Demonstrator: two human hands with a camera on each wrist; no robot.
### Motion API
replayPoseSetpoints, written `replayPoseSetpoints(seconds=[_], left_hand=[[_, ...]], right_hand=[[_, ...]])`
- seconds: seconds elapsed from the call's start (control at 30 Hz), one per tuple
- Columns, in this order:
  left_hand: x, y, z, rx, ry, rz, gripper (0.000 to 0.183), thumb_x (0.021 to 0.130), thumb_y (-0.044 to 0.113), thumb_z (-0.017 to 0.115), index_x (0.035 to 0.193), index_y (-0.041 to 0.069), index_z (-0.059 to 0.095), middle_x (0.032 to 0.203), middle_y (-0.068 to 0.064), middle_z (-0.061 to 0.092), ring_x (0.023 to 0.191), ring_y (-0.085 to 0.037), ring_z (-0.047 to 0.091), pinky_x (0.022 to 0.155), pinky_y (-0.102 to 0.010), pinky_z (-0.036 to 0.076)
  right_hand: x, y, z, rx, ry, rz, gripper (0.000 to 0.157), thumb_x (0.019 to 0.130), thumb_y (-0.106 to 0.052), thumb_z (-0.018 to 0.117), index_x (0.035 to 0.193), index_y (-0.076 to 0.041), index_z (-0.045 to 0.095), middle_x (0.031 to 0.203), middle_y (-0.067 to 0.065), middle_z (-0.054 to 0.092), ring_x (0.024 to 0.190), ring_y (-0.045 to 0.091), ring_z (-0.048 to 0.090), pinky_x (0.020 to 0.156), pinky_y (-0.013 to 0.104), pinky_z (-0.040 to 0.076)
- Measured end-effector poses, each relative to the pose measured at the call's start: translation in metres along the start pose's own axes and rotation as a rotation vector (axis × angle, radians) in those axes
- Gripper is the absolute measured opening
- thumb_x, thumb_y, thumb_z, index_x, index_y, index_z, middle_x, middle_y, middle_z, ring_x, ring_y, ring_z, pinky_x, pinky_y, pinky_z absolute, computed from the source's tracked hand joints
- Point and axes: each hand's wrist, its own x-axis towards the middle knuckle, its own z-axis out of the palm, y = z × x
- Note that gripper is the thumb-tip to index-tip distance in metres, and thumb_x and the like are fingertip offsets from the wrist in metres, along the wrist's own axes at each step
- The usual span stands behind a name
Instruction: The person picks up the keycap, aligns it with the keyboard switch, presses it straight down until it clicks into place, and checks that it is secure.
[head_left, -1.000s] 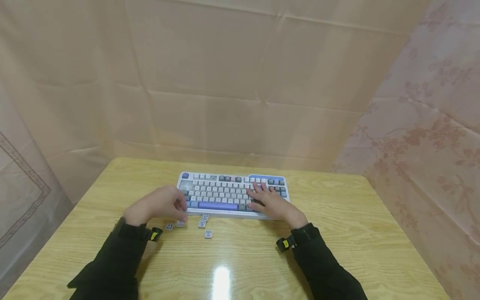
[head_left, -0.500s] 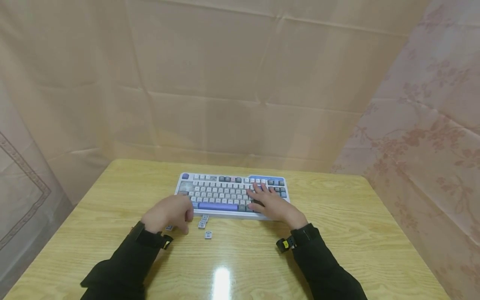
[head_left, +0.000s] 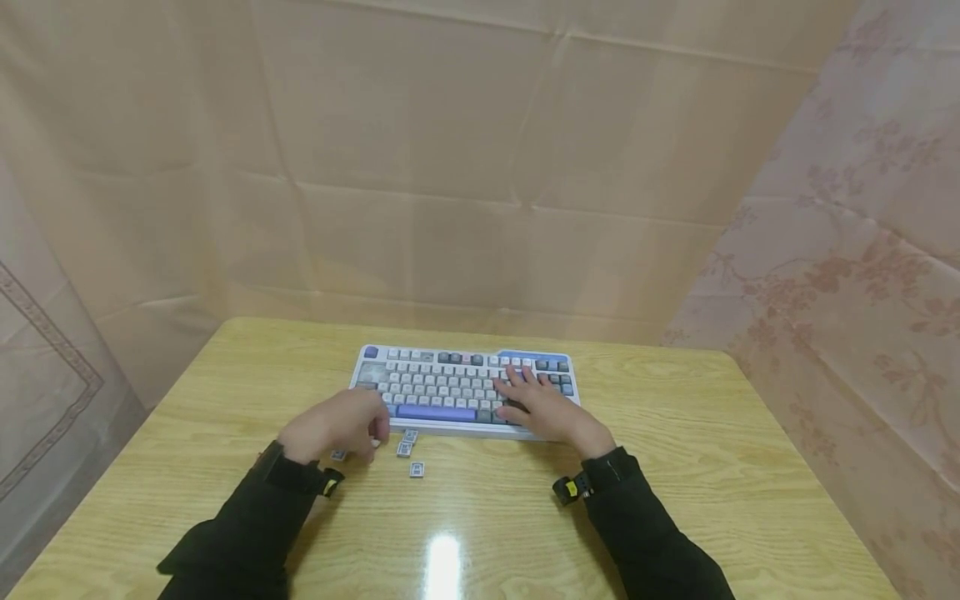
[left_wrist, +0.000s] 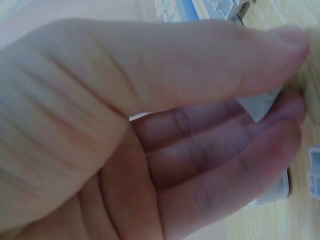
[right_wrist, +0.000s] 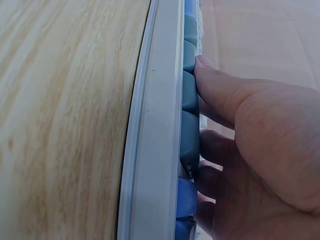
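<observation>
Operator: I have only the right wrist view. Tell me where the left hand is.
Observer: In the head view, the left hand is at the front left corner of the keyboard.
Operator: Tell me what it holds.
Observer: The left wrist view shows a pale piece between its thumb and fingers, mostly hidden.
Operator: Report any loose parts on the table.
Observer: In the head view, three loose keycaps lie on the table to the right of the left hand, in front of the keyboard.
</observation>
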Motion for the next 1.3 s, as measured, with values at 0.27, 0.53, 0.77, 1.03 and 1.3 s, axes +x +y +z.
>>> replayPoseSetpoints(seconds=[0.27, 0.53, 0.77, 1.03, 1.3], left_hand=[[-0.0008, 0.0001, -0.005, -0.044, 0.035, 0.06, 0.028, 0.066, -0.012, 0.068, 0.076, 0.014, 0.071, 0.08, 0.002, 0.064, 0.071, -0.017, 0.054, 0.064, -0.033, 0.05], [0.0011, -0.0021, -0.0057, -0.058, 0.067, 0.097, 0.031, 0.07, -0.014, 0.067, 0.086, 0.012, 0.073, 0.088, 0.001, 0.068, 0.085, -0.016, 0.059, 0.078, -0.038, 0.052], [0.0025, -0.003, -0.006, -0.05, 0.076, 0.084, 0.032, 0.071, -0.014, 0.067, 0.086, 0.013, 0.073, 0.087, 0.003, 0.067, 0.082, -0.015, 0.057, 0.077, -0.036, 0.052], [0.0042, -0.0059, -0.005, -0.028, 0.129, 0.133, 0.034, 0.07, -0.016, 0.063, 0.08, 0.015, 0.071, 0.082, 0.003, 0.064, 0.074, -0.016, 0.054, 0.069, -0.033, 0.049], [0.0041, -0.0053, -0.0057, -0.081, 0.156, 0.104, 0.036, 0.069, -0.015, 0.063, 0.084, 0.017, 0.073, 0.088, 0.004, 0.066, 0.079, -0.015, 0.056, 0.071, -0.033, 0.05]], right_hand=[[-0.0001, 0.0007, 0.0008, 0.005, 0.003, 0.004, 0.057, 0.1, -0.038, 0.042, 0.147, -0.007, 0.033, 0.155, 0.02, 0.015, 0.14, 0.041, 0.006, 0.109, 0.057, 0.008], [-0.0004, 0.0, 0.0, 0.008, -0.001, 0.005, 0.056, 0.1, -0.037, 0.042, 0.147, -0.007, 0.033, 0.155, 0.02, 0.014, 0.14, 0.041, 0.005, 0.109, 0.057, 0.007], [-0.0001, 0.0006, 0.0009, 0.0, 0.004, 0.0, 0.056, 0.1, -0.037, 0.042, 0.147, -0.007, 0.033, 0.155, 0.021, 0.015, 0.14, 0.042, 0.005, 0.109, 0.058, 0.007], [0.0012, 0.0018, 0.0016, -0.004, 0.004, -0.002, 0.056, 0.1, -0.037, 0.042, 0.147, -0.008, 0.033, 0.155, 0.021, 0.015, 0.139, 0.042, 0.006, 0.109, 0.058, 0.007], [0.0014, 0.0014, 0.0007, -0.006, 0.0, -0.004, 0.057, 0.1, -0.038, 0.043, 0.147, -0.009, 0.033, 0.154, 0.022, 0.015, 0.139, 0.042, 0.007, 0.108, 0.058, 0.007]])
